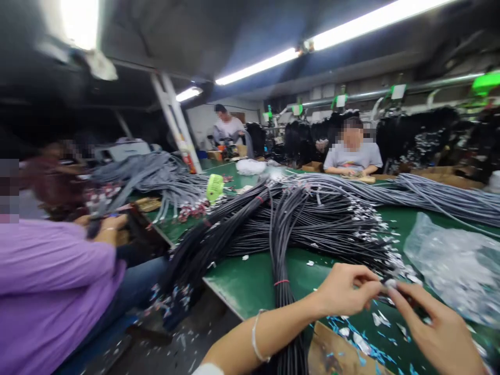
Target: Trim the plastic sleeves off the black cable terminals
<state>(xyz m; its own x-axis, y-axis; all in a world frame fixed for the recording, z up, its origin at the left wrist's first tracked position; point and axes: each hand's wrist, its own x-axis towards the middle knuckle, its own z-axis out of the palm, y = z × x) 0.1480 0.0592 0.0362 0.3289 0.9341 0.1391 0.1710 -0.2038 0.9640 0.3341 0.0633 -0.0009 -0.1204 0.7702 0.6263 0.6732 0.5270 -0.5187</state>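
My left hand [347, 291] reaches in over the table's right part, thumb and forefinger pinched on the whitish end of a dark cable [389, 284]. From the other side, my right hand [439, 325] has its fingertips closed on the same small end. Exactly what is at the tip is hard to make out. Just behind my fingers lies a large pile of black cables [312, 224] with white, frayed-looking ends pointing right. A bundle of cables [281, 260] tied with a red band runs down under my left forearm.
Blue snippets [369, 346] and white foil scraps litter the green table [250, 286] around a cardboard piece [336, 349]. A clear plastic bag [453, 265] lies right. Grey cables [441, 192] and a lime-green object [214, 188] are farther back. A co-worker in purple [54, 281] sits left; others work beyond.
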